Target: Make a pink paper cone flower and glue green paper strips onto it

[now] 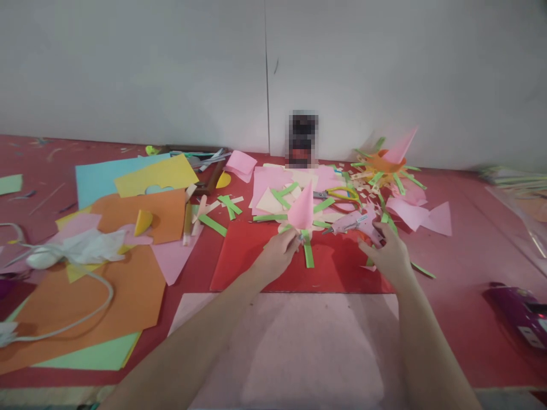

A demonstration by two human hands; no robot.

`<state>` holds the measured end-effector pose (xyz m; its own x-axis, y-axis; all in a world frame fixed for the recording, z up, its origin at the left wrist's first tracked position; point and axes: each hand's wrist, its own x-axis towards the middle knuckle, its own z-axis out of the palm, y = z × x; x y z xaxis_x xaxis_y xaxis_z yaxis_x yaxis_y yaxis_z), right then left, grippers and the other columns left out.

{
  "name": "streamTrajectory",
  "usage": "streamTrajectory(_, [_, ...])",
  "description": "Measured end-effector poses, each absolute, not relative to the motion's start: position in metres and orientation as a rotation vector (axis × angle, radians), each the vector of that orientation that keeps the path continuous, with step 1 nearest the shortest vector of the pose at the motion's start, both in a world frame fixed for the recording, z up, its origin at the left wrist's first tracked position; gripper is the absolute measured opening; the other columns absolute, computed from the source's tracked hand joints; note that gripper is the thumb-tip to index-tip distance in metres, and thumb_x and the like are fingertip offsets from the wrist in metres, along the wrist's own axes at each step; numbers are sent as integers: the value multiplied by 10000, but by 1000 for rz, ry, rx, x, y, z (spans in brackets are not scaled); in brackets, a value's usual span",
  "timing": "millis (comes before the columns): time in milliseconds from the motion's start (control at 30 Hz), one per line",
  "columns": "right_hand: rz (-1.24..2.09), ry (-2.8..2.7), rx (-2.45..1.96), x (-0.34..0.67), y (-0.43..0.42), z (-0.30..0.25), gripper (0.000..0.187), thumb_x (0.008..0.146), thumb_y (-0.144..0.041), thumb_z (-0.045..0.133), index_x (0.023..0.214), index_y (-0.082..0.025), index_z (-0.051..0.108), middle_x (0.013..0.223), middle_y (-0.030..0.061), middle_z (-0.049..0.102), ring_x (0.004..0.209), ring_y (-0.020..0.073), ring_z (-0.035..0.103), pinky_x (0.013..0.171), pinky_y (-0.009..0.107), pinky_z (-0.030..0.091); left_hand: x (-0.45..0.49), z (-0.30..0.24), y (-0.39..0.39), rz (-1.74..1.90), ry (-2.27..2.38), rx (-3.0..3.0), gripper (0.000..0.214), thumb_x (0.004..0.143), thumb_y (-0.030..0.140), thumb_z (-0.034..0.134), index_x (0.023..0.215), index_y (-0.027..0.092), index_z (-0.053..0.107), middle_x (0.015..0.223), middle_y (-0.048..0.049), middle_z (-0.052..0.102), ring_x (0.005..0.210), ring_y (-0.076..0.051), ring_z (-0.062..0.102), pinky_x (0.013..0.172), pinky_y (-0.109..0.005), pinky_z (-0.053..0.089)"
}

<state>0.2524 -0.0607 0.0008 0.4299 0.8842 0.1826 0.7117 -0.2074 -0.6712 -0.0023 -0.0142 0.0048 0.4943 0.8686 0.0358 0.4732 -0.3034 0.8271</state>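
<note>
My left hand (277, 254) is closed in a pinch at the base of a pink paper cone (301, 209) with green paper strips (308, 255) around it, standing over a red sheet (256, 259). My right hand (387, 253) reaches to a pile of pink paper scraps (358, 223). Its fingers curl on the scraps, beside a small metal tool (354, 224) that I cannot make out. Yellow-handled scissors (339, 194) lie just behind.
Orange (81, 302), blue and yellow paper sheets cover the left of the red table, with a white cable (92, 310) across them. A finished orange and pink paper flower (387, 162) stands at the back right. A purple device (519, 313) sits at the right edge.
</note>
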Motion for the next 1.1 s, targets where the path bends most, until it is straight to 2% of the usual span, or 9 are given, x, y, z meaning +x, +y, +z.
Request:
streamTrajectory(167, [311,-1193,-2003,251,-57,4,501,595,-430,607,1029,-184,558,869,47,599,751,184,554,708,328,446,-4,6,-15,749,1089,2052,242,919,229,306,999,217,534,1032,-37,590,940,-158,566,826,-294,443])
streamTrajectory(400, [310,-1123,-1966,250,-56,2,499,581,-443,599,1005,-182,555,811,25,573,713,170,530,685,315,441,-4,2,-17,547,1081,2267,319,916,179,304,1171,266,475,1269,2,534,1176,-164,480,959,-320,408])
streamTrajectory(600, [328,-1093,-1999,245,-57,10,505,549,-453,610,972,-182,558,798,25,577,696,170,525,685,314,442,-1,-1,-16,435,1100,2365,337,918,163,287,1198,252,453,1265,-9,536,1164,-164,490,976,-336,398])
streamTrajectory(833, [314,-1143,-2010,243,-58,11,479,582,-444,605,990,-195,571,857,46,598,739,189,545,701,324,448,0,-1,-13,404,1111,2434,330,920,153,281,1185,233,461,1235,-22,554,1133,-184,506,953,-352,405])
streamTrajectory(1000, [332,-1129,-2015,242,-59,12,500,581,-447,610,1006,-187,568,846,45,603,737,190,549,707,329,449,6,-3,-8,392,1126,2568,291,902,105,319,1059,196,545,1056,-42,634,973,-183,585,886,-330,428])
streamTrajectory(1100, [341,-1135,-2025,242,-59,11,516,577,-450,613,1017,-185,567,856,47,607,753,194,552,724,331,448,12,-2,-8,445,1233,2539,242,912,148,351,955,206,581,931,-28,661,857,-173,613,786,-303,453])
